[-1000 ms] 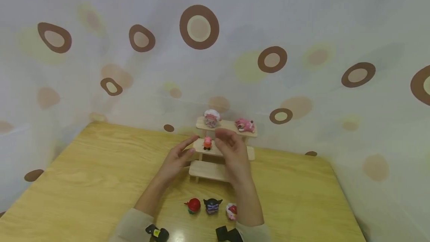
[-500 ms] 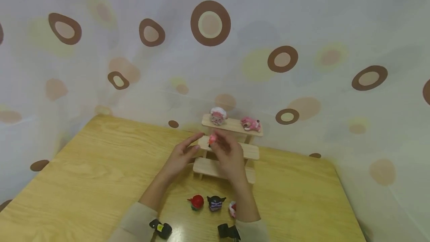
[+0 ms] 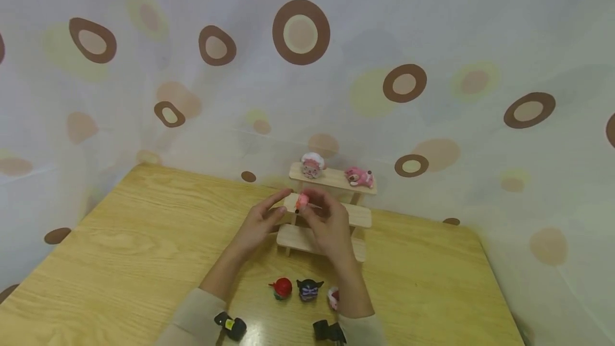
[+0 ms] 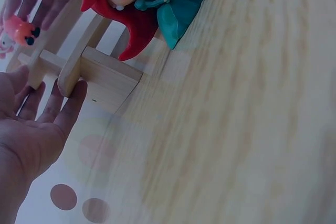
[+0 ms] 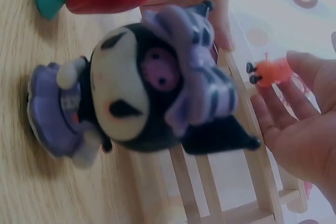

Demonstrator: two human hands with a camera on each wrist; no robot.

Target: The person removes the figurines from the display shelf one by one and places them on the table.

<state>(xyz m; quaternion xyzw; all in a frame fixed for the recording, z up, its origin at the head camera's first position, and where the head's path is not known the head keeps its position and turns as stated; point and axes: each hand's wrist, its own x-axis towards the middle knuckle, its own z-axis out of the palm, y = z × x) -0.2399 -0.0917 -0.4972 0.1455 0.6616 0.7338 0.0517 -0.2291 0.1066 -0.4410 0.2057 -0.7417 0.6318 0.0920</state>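
My right hand (image 3: 331, 226) pinches a small pig figurine (image 3: 302, 202) in orange clothes between thumb and fingers, close over the middle plank of a light wooden three-tier display stand (image 3: 357, 215). The right wrist view shows the pig's black feet (image 5: 253, 73) pointing away from the palm. My left hand (image 3: 259, 223) is at the stand's left end, its fingers spread. In the left wrist view, the left fingertips (image 4: 79, 88) touch the end of a plank. On the top plank are a figurine with a white fluffy cap (image 3: 313, 165) and a pink bear figurine lying down (image 3: 359, 177).
In front of the stand, a red-haired mermaid figurine (image 3: 282, 288), a black-hooded figurine with a purple bow (image 3: 309, 290) and a red-and-white figurine (image 3: 333, 298) stand on the wooden table (image 3: 168, 260). The right forearm partly covers the last. A patterned cloth backdrop (image 3: 230, 105) rises behind.
My right hand has closed in from the right and taken hold of the pig figurine, which now leans over. The left hand keeps its place by the stand. The head view has shifted slightly.
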